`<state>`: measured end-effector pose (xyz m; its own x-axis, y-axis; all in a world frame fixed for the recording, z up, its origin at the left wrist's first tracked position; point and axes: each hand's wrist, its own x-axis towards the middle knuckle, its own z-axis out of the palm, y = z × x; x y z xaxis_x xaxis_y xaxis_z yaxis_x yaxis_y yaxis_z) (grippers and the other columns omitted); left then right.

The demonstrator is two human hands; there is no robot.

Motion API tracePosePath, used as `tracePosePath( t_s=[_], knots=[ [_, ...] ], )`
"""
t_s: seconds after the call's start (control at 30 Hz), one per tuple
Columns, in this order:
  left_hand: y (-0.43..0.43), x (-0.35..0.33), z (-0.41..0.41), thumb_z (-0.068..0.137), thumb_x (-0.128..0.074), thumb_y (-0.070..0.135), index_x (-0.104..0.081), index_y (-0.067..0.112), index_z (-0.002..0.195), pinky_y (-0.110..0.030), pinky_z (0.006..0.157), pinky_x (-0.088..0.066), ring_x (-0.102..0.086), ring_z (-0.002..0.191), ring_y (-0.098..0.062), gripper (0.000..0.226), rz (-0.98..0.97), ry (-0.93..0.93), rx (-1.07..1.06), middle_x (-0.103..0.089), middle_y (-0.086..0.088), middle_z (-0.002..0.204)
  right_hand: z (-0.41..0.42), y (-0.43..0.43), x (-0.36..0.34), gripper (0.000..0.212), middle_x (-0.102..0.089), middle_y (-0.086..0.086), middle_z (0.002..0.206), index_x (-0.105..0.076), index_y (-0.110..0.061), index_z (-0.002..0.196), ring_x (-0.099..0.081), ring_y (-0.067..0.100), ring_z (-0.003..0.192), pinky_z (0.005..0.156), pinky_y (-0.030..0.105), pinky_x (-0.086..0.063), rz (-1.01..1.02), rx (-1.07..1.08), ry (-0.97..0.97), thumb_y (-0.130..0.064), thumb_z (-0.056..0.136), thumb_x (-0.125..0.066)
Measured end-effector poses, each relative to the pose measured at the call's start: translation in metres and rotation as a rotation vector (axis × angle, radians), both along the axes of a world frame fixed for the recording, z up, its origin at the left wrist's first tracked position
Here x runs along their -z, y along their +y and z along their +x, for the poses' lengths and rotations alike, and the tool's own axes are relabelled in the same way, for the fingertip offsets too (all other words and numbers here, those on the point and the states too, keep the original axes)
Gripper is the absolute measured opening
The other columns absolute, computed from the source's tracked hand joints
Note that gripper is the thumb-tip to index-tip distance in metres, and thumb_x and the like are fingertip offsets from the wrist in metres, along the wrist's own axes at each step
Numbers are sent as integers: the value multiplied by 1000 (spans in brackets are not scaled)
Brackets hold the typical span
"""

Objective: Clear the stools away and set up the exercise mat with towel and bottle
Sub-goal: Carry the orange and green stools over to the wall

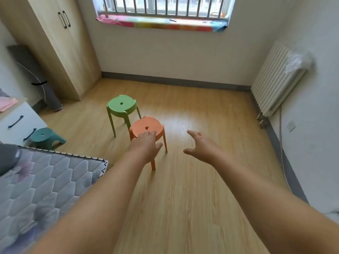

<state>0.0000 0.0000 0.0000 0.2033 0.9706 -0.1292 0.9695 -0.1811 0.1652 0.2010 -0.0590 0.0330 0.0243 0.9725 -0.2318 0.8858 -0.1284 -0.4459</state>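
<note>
Orange stool [146,128] stands under the spread, empty left hand [145,143]; right hand [200,145] open beside it.

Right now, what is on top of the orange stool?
Only the left hand overlaps the orange stool seat's near edge; contact unclear. The visible seat is bare; the part beneath the hand is hidden.

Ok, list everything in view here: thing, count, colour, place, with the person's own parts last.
tall stools: 2, green behind orange, mid floor
low stool: 1, teal, beside the drawers
rolled mat: 1, dark grey, leaning by the wardrobe
wardrobe: 1, light wood, left wall
drawers: 1, white, left
pink cloth: 1, on the drawers
mattress: 1, grey quilted, lower left
radiator: 1, white, right wall
window: 1, barred, far wall
left hand: open, over the orange stool
right hand: open, empty, right of it
</note>
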Motion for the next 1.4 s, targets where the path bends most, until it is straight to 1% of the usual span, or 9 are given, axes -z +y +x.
tracePosePath(
  t_s=[0.3,0.43,0.53,0.67,0.83,0.97,1.17,1.3,1.4],
  knots=[
    [37,19,-15,94,-42,50,-25,25,148,-44,107,-36,-35,138,-24,62,-69,-36,-102,-36,-2,151,-24,62,25,76,-34,2,152,-20,-31,152,-46,22,130,96,36,-45,-64,-30,34,-42,89,-62],
    [91,29,-30,95,-41,48,-25,24,148,-43,105,-39,-36,137,-24,61,-97,-80,-119,-36,-2,151,-39,120,39,75,-38,3,150,-22,-30,151,-47,22,129,95,33,-44,-73,-23,60,-39,89,-62],
    [133,40,-46,95,-41,48,-25,25,148,-43,104,-40,-37,136,-24,61,-126,-92,-128,-36,-2,151,-53,165,49,74,-41,5,147,-23,-30,151,-51,22,125,87,29,-43,-104,16,98,-39,89,-62],
    [190,56,-68,95,-43,47,-25,25,148,-43,102,-43,-40,134,-25,61,-196,-99,-146,-37,-3,150,-75,221,60,75,-43,6,145,-24,-29,151,-49,22,127,93,32,-43,-158,64,129,-38,88,-64],
    [258,69,-81,94,-46,44,-27,24,148,-42,98,-47,-46,130,-26,60,-218,-84,-151,-39,-4,149,-87,270,83,76,-44,5,146,-26,-26,151,-47,23,129,90,30,-41,-171,129,242,-36,87,-66],
    [295,86,-78,94,-46,45,-26,26,148,-43,98,-48,-46,130,-27,61,-282,-99,-153,-36,-2,151,-81,303,105,76,-42,3,148,-26,-29,150,-47,23,130,95,34,-43,-238,160,225,-38,87,-66],
    [373,117,-71,94,-47,41,-30,22,146,-40,99,-46,-47,129,-25,58,-297,-101,-180,-40,-3,149,-57,391,146,78,-44,3,147,-26,-30,150,-50,24,128,92,35,-44,-295,191,233,-42,85,-67],
    [414,151,-68,97,-40,35,-32,21,146,-38,96,-44,-47,129,-25,51,-346,-118,-285,-40,-4,148,-46,443,185,82,-45,2,147,-25,-29,150,-51,24,127,88,34,-44,-352,206,261,-44,82,-68],
    [441,185,-65,98,-37,35,-30,22,147,-40,98,-43,-45,129,-26,51,-387,-132,-330,-38,-3,149,-41,478,220,86,-44,4,147,-22,-26,151,-50,25,128,95,39,-45,-383,229,293,-43,81,-70]
  ],
)
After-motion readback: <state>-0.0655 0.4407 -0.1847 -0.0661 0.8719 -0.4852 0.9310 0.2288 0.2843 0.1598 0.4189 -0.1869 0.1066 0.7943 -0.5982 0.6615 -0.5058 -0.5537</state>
